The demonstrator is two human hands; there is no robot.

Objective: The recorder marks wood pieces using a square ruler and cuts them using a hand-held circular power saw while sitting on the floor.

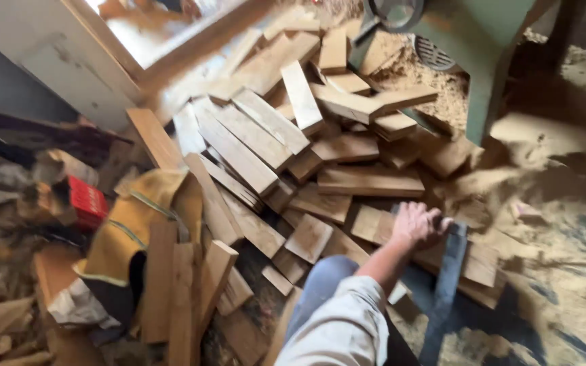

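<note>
Below, my right hand (418,226) curls its fingers around a flat pale wooden offcut (374,224) atop the scattered plank pile (266,142), sawdust (551,203) beside

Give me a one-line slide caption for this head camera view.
A hand reaches onto a heap of cut wooden boards beside a green machine base, sawdust all around.

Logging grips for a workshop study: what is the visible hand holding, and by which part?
The right hand closes on the near end of a wood offcut in the pile; the left hand is out of view.
</note>
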